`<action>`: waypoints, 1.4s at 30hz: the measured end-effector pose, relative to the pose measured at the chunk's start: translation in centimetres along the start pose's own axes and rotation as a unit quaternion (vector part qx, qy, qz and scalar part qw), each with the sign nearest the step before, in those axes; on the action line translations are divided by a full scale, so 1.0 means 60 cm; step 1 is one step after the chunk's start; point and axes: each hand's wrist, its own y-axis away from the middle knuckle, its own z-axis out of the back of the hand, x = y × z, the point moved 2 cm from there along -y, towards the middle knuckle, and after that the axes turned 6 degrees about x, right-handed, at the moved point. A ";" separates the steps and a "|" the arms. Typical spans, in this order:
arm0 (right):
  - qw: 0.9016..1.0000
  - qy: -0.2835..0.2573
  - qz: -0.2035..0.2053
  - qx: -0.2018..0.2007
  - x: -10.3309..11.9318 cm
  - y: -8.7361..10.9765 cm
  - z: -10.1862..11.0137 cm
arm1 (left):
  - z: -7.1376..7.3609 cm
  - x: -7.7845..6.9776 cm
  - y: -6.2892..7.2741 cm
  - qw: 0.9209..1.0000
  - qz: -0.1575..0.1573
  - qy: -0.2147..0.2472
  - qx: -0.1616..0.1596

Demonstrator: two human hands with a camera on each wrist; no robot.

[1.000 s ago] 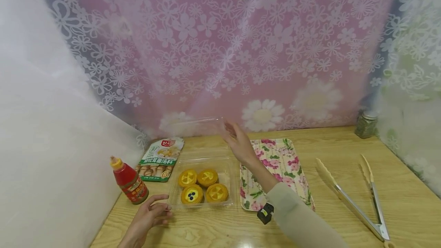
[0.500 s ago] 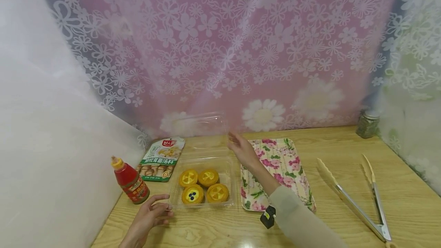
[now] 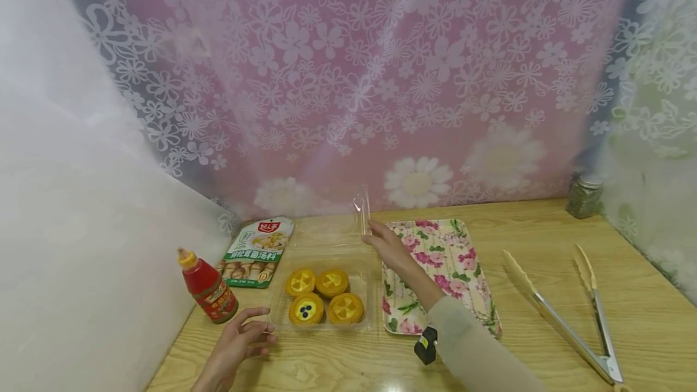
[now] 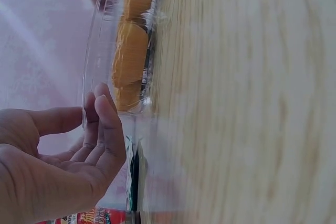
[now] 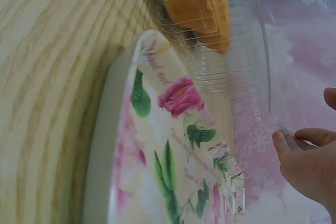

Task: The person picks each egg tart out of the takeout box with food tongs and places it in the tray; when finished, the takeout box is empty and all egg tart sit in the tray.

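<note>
A clear plastic clamshell container (image 3: 372, 301) stands on the table with several egg tarts (image 3: 332, 283) inside; one has dark berries on top. My left hand (image 3: 236, 343) is at the container's front left corner. The left wrist view shows its thumb and fingers (image 4: 107, 116) pinching the rim. Behind the tarts, the raised clear lid (image 3: 327, 231) leans back towards the curtain. My right hand (image 3: 393, 250) reaches over the floral tray (image 3: 443, 271) and holds the lid's right edge with its fingertips (image 5: 281, 142). The lid's transparency makes its exact outline hard to see.
A red sauce bottle (image 3: 209, 289) stands left of the container, in front of a green and white food pouch (image 3: 257, 253). Spread metal tongs (image 3: 572, 337) with beige tips lie at the right. A glass jar (image 3: 584, 197) stands at the back right, near the curtain (image 3: 327, 107).
My right hand has come down slightly and to the right, and the lid has swung back and lower. The left hand stays at the container's front corner.
</note>
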 end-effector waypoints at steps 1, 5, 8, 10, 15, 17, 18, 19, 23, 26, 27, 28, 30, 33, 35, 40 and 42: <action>1.000 -0.008 -0.007 0.004 -0.004 0.000 0.000 | 0.000 0.000 0.000 1.000 0.000 0.000 -0.001; 0.999 -0.022 -0.020 0.016 -0.015 0.001 -0.001 | -0.002 -0.001 0.002 1.000 0.000 0.001 -0.002; 0.999 -0.026 -0.028 0.019 -0.022 0.000 -0.002 | -0.002 -0.002 0.002 1.000 0.001 0.004 -0.003; 0.999 -0.025 -0.036 0.020 -0.026 0.000 -0.003 | -0.003 -0.003 0.001 1.000 0.001 0.004 -0.004; 0.998 -0.027 -0.057 0.024 -0.033 -0.001 -0.005 | -0.003 -0.003 0.000 1.000 0.002 0.002 -0.006; 0.997 -0.031 -0.063 0.025 -0.034 0.000 -0.006 | -0.003 -0.004 -0.001 1.000 0.003 0.001 -0.006; 0.997 -0.032 -0.066 0.025 -0.034 0.001 -0.006 | -0.004 -0.004 -0.001 1.000 0.003 0.002 -0.006; 0.997 -0.033 -0.069 0.025 -0.034 0.001 -0.006 | -0.004 -0.004 -0.002 1.000 0.004 0.002 -0.007; 0.996 -0.036 -0.072 0.024 -0.035 0.004 -0.006 | -0.005 -0.002 -0.005 1.000 0.007 0.005 -0.014; 0.996 -0.039 -0.070 0.027 -0.034 0.007 -0.005 | -0.005 -0.001 -0.007 1.000 0.012 0.004 -0.027; 0.996 -0.040 -0.069 0.028 -0.034 0.008 -0.005 | -0.005 -0.001 -0.008 0.999 0.013 0.003 -0.033; 0.996 -0.042 -0.067 0.030 -0.034 0.010 -0.005 | -0.005 -0.001 -0.008 0.999 0.015 0.003 -0.038; 0.996 -0.045 -0.064 0.033 -0.033 0.012 -0.004 | -0.005 -0.001 -0.010 0.999 0.018 0.002 -0.046; 0.997 -0.039 -0.058 0.037 -0.032 0.016 -0.002 | -0.005 -0.001 -0.013 0.998 0.022 -0.004 -0.056; 0.997 -0.033 -0.055 0.039 -0.032 0.020 0.000 | -0.004 -0.001 -0.014 0.998 0.024 -0.010 -0.060; 0.998 -0.015 -0.051 0.037 -0.029 0.034 0.010 | -0.002 -0.004 -0.019 0.998 0.033 -0.021 -0.057; 0.998 -0.006 -0.052 0.035 -0.026 0.040 0.017 | -0.001 -0.004 -0.020 0.998 0.038 -0.019 -0.055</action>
